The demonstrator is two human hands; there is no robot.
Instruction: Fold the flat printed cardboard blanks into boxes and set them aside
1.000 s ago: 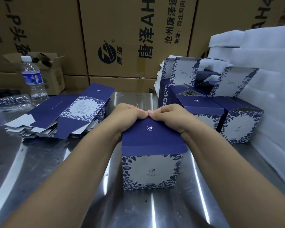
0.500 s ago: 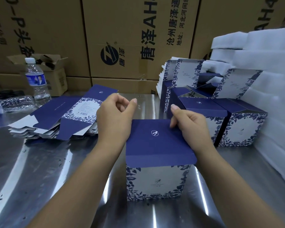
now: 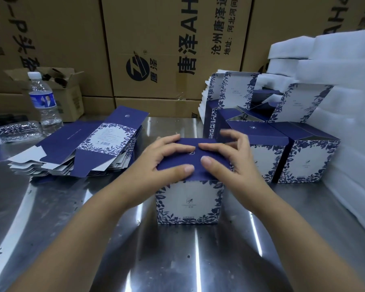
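The box point(image 3: 188, 205) stands upright on the steel table point(image 3: 72, 239) at the centre of the view, its white floral face toward the person and its blue lid point(image 3: 196, 160) folded down flat on top. Both hands lie on that lid. The left hand point(image 3: 156, 163) comes in from 8 o'clock, fingers point(image 3: 177, 148) straight and close together, thumb flat near the front edge; it presses and grips nothing. The right hand point(image 3: 234, 163) comes in from 4 o'clock; its thumb and forefinger rest on the lid, while the other fingers are spread wide and lifted a little past the box's far right corner; it holds nothing either.

At 10 o'clock from the box, near it but apart, lies the stack of flat blanks point(image 3: 82, 152), print side up. At 2 o'clock, just beside the right hand, stand finished boxes point(image 3: 308, 163), some behind them with flaps up. White foam point(image 3: 335, 102) is piled at 3 o'clock. A water bottle point(image 3: 44, 102) stands at 10 o'clock beyond the blanks; brown cartons point(image 3: 167, 49) fill 12 o'clock.
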